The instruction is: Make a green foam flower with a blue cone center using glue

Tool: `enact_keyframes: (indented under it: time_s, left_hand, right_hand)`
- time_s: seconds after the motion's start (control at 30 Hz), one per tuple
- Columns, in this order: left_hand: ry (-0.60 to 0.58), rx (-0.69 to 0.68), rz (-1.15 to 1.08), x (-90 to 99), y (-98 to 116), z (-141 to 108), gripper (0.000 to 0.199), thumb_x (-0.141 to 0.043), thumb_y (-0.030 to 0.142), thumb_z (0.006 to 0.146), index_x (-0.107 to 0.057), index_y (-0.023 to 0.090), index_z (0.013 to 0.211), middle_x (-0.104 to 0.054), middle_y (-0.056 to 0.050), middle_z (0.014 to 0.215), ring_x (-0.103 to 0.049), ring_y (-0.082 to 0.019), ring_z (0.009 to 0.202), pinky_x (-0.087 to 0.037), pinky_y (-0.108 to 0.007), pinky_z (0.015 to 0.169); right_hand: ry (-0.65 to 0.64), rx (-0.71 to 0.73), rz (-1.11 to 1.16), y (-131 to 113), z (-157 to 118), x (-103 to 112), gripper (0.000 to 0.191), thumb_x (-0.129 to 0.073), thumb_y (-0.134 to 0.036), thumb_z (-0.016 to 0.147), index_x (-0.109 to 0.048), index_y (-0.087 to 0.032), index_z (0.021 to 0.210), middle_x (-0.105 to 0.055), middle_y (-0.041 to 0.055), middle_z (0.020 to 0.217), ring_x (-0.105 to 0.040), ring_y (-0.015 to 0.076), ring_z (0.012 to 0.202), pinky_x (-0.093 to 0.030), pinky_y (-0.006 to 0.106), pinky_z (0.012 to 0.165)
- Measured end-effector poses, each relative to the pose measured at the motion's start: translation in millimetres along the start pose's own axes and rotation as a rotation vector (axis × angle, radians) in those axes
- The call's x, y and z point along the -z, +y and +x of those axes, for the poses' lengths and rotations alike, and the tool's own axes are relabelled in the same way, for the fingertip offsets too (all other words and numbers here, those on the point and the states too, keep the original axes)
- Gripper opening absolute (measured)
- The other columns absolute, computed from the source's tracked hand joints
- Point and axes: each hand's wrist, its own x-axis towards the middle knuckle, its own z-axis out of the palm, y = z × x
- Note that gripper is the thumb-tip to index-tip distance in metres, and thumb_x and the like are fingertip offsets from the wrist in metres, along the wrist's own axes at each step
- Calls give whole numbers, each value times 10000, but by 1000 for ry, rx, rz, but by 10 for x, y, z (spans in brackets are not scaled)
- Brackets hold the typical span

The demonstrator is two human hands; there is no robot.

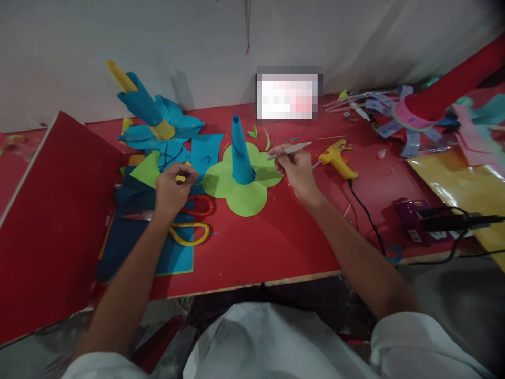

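Note:
My right hand [298,173] is closed round a slim white pen [290,150], held over the right petal of a green paper flower [246,202]. A blue paper cone [239,152] stands upright in the flower's middle. Left of the flower, my left hand [173,192] has its fingertips pinched together; what they hold, if anything, is too small to make out. Yellow shows through the loop of its fingers. Beneath that hand and forearm lie scissors with one red and one yellow handle [191,242], on blue sheets [175,263].
A yellow glue gun [340,160] with a black cord lies to the right. Behind left stands a blue and yellow paper piece [144,105]. A red board [55,226] rises at left. At right are a purple box [412,218], yellow sheet [453,179] and red tube [453,81].

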Motion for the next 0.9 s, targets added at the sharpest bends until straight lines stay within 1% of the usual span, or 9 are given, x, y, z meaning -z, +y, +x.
enact_keyframes:
  time_s: [0.1, 0.2, 0.43, 0.53, 0.63, 0.7, 0.77, 0.83, 0.9]
  left_hand:
    - [-120, -91, 101, 21, -13, 24, 207, -657, 405, 916, -730, 212, 900, -717, -48, 898, -630, -170, 776, -497, -291, 687]
    - [-207, -151, 196, 20, -35, 41, 232, -690, 426, 905, -758, 223, 996, -671, -50, 918, -581, -174, 769, -486, -317, 728]
    - [-232, -154, 308, -36, -81, 40, 250, -767, 375, 856, -728, 227, 1053, -618, -49, 951, -608, -210, 873, -513, -349, 834]
    - [-238, -139, 318, -38, -84, 43, 249, -783, 357, 845, -724, 236, 1054, -616, -45, 954, -615, -214, 880, -515, -354, 835]
    - [-244, -123, 320, -38, -87, 42, 239, -782, 344, 849, -725, 241, 1057, -625, -48, 980, -619, -211, 880, -520, -356, 837]
    - [-243, -125, 314, -39, -89, 38, 236, -778, 340, 855, -725, 240, 1062, -630, -51, 992, -623, -210, 886, -523, -357, 845]
    - [-242, -132, 310, -39, -92, 36, 235, -773, 345, 859, -724, 237, 1062, -630, -52, 988, -627, -216, 901, -524, -360, 844]
    - [-244, -136, 309, -38, -97, 37, 239, -767, 358, 861, -723, 236, 1062, -628, -55, 985, -631, -226, 920, -524, -364, 841]
    - [-246, -134, 311, -35, -102, 38, 245, -759, 371, 861, -722, 237, 1063, -628, -57, 988, -633, -231, 927, -525, -369, 840]
  right_hand:
    - [-6, -13, 5, -25, -4, -5, 429, -685, -649, 928, -732, -229, 851, -546, -29, 613, -469, 97, 532, -345, 260, 495]
    - [-19, -6, 4, -34, -3, -6, 424, -684, -641, 932, -734, -226, 857, -539, -31, 613, -459, 96, 529, -339, 263, 495]
    - [-56, 5, -37, -16, -11, -10, 408, -661, -617, 958, -735, -223, 888, -553, -24, 627, -477, 104, 544, -351, 269, 510]
    - [-56, 9, -82, -19, -15, -17, 414, -643, -620, 966, -733, -222, 897, -554, -21, 631, -487, 111, 553, -368, 272, 519]
    - [-65, 45, -149, -5, -17, -13, 368, -609, -573, 1000, -729, -230, 946, -598, -8, 676, -540, 125, 579, -415, 280, 555]
    - [-80, 103, -223, 14, -25, 2, 311, -558, -509, 1041, -723, -245, 1041, -654, 7, 736, -601, 149, 633, -459, 296, 614]
    - [-114, 166, -364, 33, -38, 24, 277, -506, -438, 1071, -704, -262, 1151, -717, 30, 837, -665, 187, 749, -499, 324, 712]
    - [-181, 208, -560, 42, -55, 43, 278, -478, -379, 1078, -689, -268, 1221, -755, 65, 972, -693, 236, 920, -513, 357, 819]
    - [-274, 228, -743, 39, -72, 51, 294, -470, -329, 1068, -687, -254, 1252, -753, 101, 1087, -680, 281, 1049, -505, 378, 871]
